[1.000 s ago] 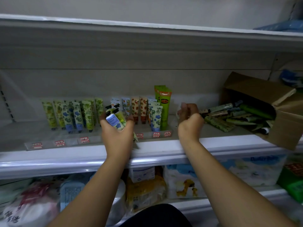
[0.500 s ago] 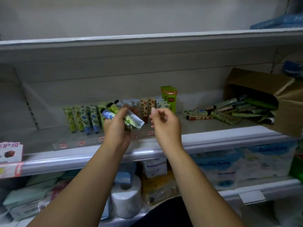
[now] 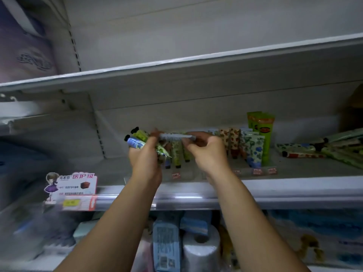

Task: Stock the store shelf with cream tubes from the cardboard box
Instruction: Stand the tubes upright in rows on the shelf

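Observation:
My left hand (image 3: 146,157) grips a bundle of small cream tubes (image 3: 137,140), black caps pointing up and left. My right hand (image 3: 206,152) pinches the flat crimped end of one tube (image 3: 175,137) that lies level between both hands. Behind my hands, patterned tubes stand upright in a row on the shelf (image 3: 294,185); floral tubes (image 3: 252,148) and a tall green tube (image 3: 262,132) stand to the right. Loose tubes (image 3: 318,149) lie flat at the far right. Only a dark corner of the cardboard box (image 3: 355,107) shows at the right edge.
An upper shelf (image 3: 176,65) overhangs the row closely. A pink promo card (image 3: 75,190) is clipped to the shelf edge at left. Red price tags (image 3: 257,171) line the shelf front. Toilet rolls (image 3: 200,250) and packaged goods fill the shelf below.
The view has swung left, so the box has slid nearly out of sight. My right hand has closed the gap to the left hand and taken hold of one tube's end.

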Tool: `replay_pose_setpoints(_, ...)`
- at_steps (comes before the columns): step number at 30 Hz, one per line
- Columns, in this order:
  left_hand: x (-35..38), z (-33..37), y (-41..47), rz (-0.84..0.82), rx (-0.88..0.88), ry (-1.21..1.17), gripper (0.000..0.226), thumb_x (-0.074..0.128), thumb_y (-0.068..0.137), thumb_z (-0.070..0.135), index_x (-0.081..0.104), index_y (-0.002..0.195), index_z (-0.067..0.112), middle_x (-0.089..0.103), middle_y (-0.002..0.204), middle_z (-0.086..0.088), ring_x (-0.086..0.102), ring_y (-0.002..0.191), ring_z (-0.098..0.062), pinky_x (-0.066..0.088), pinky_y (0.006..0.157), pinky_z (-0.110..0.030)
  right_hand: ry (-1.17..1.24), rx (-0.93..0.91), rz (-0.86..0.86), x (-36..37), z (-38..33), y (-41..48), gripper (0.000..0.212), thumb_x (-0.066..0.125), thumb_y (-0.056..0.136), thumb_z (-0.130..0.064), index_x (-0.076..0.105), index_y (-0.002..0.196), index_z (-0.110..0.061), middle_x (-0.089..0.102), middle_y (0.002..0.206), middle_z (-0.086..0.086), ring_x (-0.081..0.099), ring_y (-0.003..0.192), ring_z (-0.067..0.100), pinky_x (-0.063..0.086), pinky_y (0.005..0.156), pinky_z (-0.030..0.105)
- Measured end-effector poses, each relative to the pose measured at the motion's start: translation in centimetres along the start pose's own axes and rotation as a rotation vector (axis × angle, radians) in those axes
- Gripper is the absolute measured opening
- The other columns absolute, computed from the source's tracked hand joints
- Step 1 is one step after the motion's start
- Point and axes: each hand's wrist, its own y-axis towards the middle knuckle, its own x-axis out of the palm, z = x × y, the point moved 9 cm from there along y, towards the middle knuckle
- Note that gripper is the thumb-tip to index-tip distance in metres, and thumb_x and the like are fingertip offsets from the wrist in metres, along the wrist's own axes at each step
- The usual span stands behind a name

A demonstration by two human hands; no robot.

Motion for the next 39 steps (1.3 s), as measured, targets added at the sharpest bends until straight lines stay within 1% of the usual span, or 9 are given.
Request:
replay_pose_setpoints(5, -1.8, -2.8, 0.4, 0.013, 0.000, 0.015, 0.025, 0.078, 0.087, 0.010, 0.063, 0.107, 0.009, 0.072, 0.091, -0.010, 0.072, 0.081, -0.024, 0.060, 0.066, -0.036, 0.416, 0.097, 0.124, 1.5, 2.0, 1.0, 0.045, 0.076, 0.085, -0.005, 0.057, 0.123, -0.019, 0.071, 0.111, 0.001, 0.068, 0.102, 0.014, 0.054, 0.083, 0.025)
replay_pose_setpoints(8, -2.0, -4.5, -0.9, -0.048, 0.043, 0.180, 0.034, 0.081, 0.081, 0.017, 0.061, 0.107, 0.006, 0.073, 0.094, -0.010, 0.070, 0.084, -0.024, 0.060, 0.082, -0.047, 0.642, 0.159, 0.177, 2.2, 3.4, 1.1, 0.030, 0.076, 0.083, 0.002, 0.065, 0.110, -0.002, 0.074, 0.101, 0.011, 0.070, 0.101, 0.024, 0.056, 0.091, 0.034)
replay_pose_setpoints(11, -2.0, -4.3, -2.0, -0.055, 0.103, 0.292, 0.035, 0.082, 0.081, 0.019, 0.060, 0.107, 0.014, 0.071, 0.089, -0.003, 0.067, 0.075, -0.013, 0.057, 0.074, -0.035, 0.531, 0.118, 0.161, 1.8, 3.2, 0.7, 0.016, 0.077, 0.084, -0.003, 0.071, 0.082, -0.018, 0.076, 0.079, -0.004, 0.072, 0.085, 0.012, 0.056, 0.081, 0.026)
replay_pose_setpoints(14, -1.5, -3.8, -2.4, -0.090, 0.139, 0.356, 0.031, 0.081, 0.083, 0.017, 0.058, 0.104, 0.021, 0.069, 0.087, 0.004, 0.065, 0.070, -0.004, 0.053, 0.069, -0.023, 0.422, 0.071, 0.127, 0.9, 3.2, 0.6, 0.015, 0.077, 0.086, -0.008, 0.072, 0.081, -0.021, 0.076, 0.080, -0.006, 0.072, 0.081, 0.008, 0.058, 0.080, 0.026)
replay_pose_setpoints(20, -0.6, -3.7, -2.7, -0.177, 0.160, 0.420, 0.035, 0.082, 0.083, 0.019, 0.062, 0.111, 0.015, 0.075, 0.096, -0.002, 0.071, 0.083, -0.012, 0.057, 0.076, -0.026, 0.287, 0.095, 0.110, -0.2, 4.1, 0.4, 0.008, 0.078, 0.086, -0.018, 0.071, 0.089, -0.018, 0.077, 0.093, 0.003, 0.073, 0.092, 0.017, 0.059, 0.091, 0.041)
replay_pose_setpoints(25, -0.3, -4.2, -2.5, -0.214, 0.167, 0.468, 0.030, 0.084, 0.082, 0.026, 0.065, 0.103, 0.015, 0.076, 0.090, -0.002, 0.074, 0.085, -0.019, 0.059, 0.080, -0.040, 0.339, 0.101, 0.049, -0.3, 4.5, 0.0, 0.013, 0.075, 0.086, -0.003, 0.071, 0.093, -0.013, 0.078, 0.093, 0.005, 0.074, 0.090, 0.019, 0.060, 0.088, 0.039)
replay_pose_setpoints(33, 0.0, -3.9, -3.2, -0.190, 0.211, 0.630, 0.036, 0.079, 0.081, 0.035, 0.053, 0.095, 0.014, 0.065, 0.084, -0.012, 0.065, 0.074, -0.029, 0.058, 0.080, -0.056, 0.115, -0.114, 0.424, -6.8, 3.8, 0.4, 0.019, 0.067, 0.092, -0.002, 0.069, 0.110, -0.009, 0.074, 0.099, 0.004, 0.071, 0.091, 0.012, 0.057, 0.077, 0.019)
replay_pose_setpoints(36, 0.7, -4.4, -3.6, -0.242, 0.205, 0.690, 0.040, 0.078, 0.078, 0.037, 0.055, 0.098, 0.011, 0.067, 0.088, -0.019, 0.069, 0.080, -0.036, 0.058, 0.077, -0.057, -0.195, -0.166, 0.503, -7.9, 3.3, 1.1, 0.014, 0.065, 0.094, -0.006, 0.069, 0.105, -0.012, 0.071, 0.099, 0.001, 0.068, 0.095, 0.015, 0.057, 0.085, 0.027)
replay_pose_setpoints(39, 0.7, -4.5, -3.6, -0.242, 0.187, 0.670, 0.031, 0.080, 0.080, 0.028, 0.052, 0.093, 0.021, 0.068, 0.087, -0.016, 0.072, 0.081, -0.034, 0.060, 0.080, -0.056, -0.093, -0.034, 0.612, -9.1, 3.6, 1.8, 0.020, 0.052, 0.101, -0.009, 0.065, 0.086, -0.013, 0.065, 0.083, 0.002, 0.064, 0.074, 0.014, 0.054, 0.061, 0.019)
